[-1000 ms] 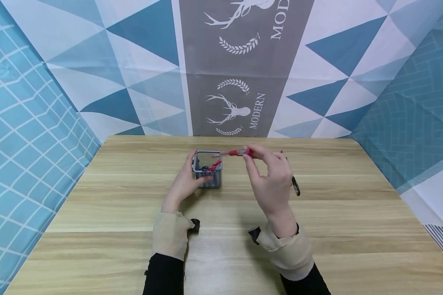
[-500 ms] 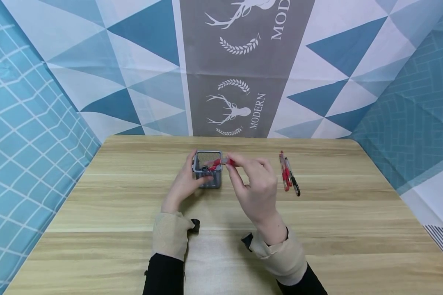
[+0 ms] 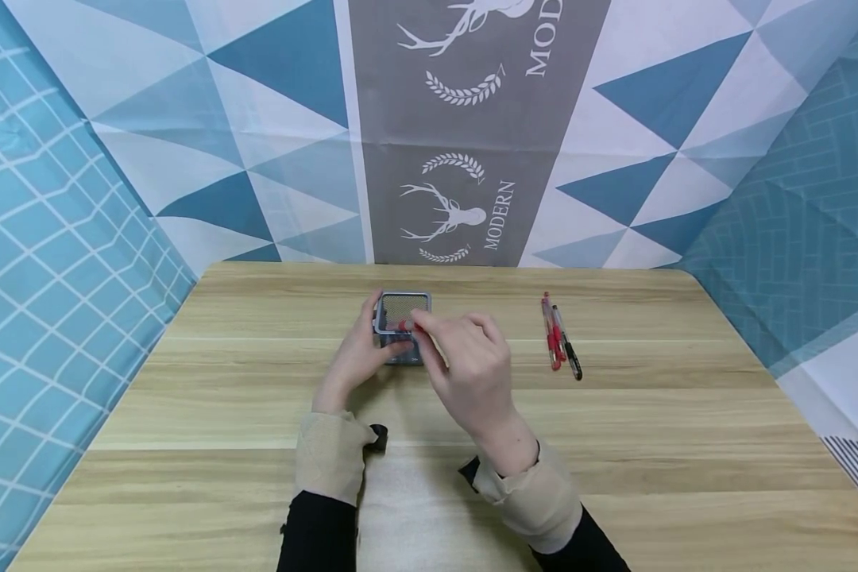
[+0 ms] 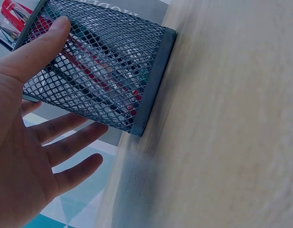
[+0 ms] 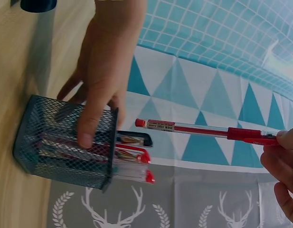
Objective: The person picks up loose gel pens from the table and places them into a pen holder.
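A dark wire-mesh pen holder [image 3: 403,293] stands on the table. My left hand [image 3: 357,353] grips it from the left, thumb on the near wall and fingers toward the far side, some of them spread free in the left wrist view. Several pens [image 5: 132,155] with black and red ends stick out of it. A red gel pen [image 5: 198,129] is pinched at one end between the thumb and fingers of my right hand [image 3: 472,369]. Its other end points at the holder's opening, apart from the pens inside in the right wrist view. The right hand partly hides the holder in the head view.
Right of the hands, two red pens [image 3: 552,338] and a black pen [image 3: 570,349] lie side by side on the wooden table [image 3: 672,445]. Patterned cloth [image 3: 279,159] hangs behind the table's back edge.
My right hand has moved left and slightly nearer with the red gel pen, over to the holder. The pens on the table at right have come fully into view. The left hand has stayed put.
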`<state>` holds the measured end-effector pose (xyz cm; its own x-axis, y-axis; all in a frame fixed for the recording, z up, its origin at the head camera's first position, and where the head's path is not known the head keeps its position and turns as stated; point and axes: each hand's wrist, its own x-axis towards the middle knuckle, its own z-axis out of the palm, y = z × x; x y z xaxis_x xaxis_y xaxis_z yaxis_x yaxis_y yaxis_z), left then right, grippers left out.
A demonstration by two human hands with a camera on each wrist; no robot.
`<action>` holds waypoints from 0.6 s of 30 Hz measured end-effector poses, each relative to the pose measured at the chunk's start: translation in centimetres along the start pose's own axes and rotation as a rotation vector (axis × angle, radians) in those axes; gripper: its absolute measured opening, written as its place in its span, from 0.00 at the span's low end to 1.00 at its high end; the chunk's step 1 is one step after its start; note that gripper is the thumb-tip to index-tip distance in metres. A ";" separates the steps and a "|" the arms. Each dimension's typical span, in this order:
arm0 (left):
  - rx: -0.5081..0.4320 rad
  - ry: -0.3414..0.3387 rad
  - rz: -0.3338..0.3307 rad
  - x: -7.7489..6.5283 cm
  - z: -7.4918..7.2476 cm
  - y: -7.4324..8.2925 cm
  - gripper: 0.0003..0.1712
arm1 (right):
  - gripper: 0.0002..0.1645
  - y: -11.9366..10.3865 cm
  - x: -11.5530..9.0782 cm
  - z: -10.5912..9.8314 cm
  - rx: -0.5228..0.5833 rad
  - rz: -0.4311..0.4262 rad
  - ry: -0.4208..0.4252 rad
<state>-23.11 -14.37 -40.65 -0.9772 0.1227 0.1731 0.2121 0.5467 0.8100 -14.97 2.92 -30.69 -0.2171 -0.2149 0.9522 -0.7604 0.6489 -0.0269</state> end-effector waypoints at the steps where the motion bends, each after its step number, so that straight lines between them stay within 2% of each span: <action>1: 0.000 -0.003 -0.003 0.0 0.0 0.0 0.56 | 0.10 0.0 -0.1 0.1 0.003 -0.001 -0.007; 18: 0.018 -0.025 -0.027 0.0 -0.1 0.0 0.56 | 0.09 1.0 -1.8 2.6 -0.052 -0.021 -0.114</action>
<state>-23.15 -14.42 -40.58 -0.9822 0.1281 0.1374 0.1862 0.5646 0.8041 -16.94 2.09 -33.21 -0.2720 -0.3087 0.9115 -0.7335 0.6796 0.0113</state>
